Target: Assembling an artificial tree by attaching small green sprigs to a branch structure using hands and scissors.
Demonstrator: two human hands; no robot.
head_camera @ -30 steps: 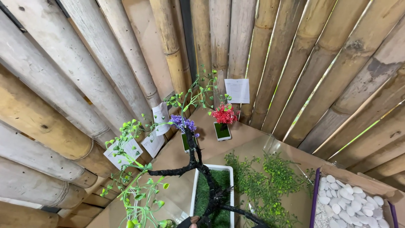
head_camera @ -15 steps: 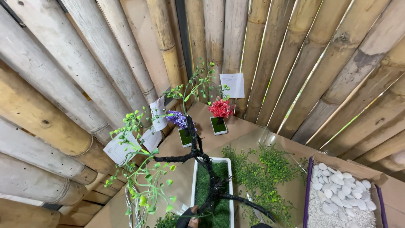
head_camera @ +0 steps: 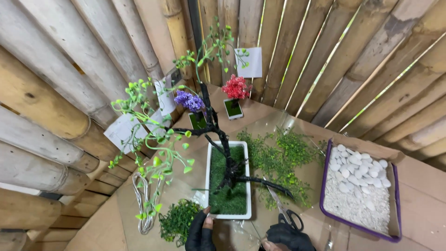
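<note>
A white rectangular planter (head_camera: 207, 179) filled with green moss holds a black artificial tree (head_camera: 227, 158) with drooping green leafy branches. My left hand (head_camera: 200, 230), in a black glove, touches the planter's near edge. My right hand (head_camera: 289, 237), also gloved in black, rests on the black handles of a pair of scissors (head_camera: 284, 211) lying on the table to the right of the planter. Both hands are cut off by the bottom of the view.
A purple-rimmed box of white pebbles (head_camera: 357, 186) sits at the right. Loose green sprigs (head_camera: 283, 160) lie beside the planter, a green clump (head_camera: 179, 221) and white cord (head_camera: 145, 204) at the left. Small red (head_camera: 236, 88) and purple (head_camera: 189, 101) potted flowers stand before the bamboo wall (head_camera: 69, 93).
The view has tilted down and nearer. My gloved hands, the scissors and the green clump have come into view at the bottom.
</note>
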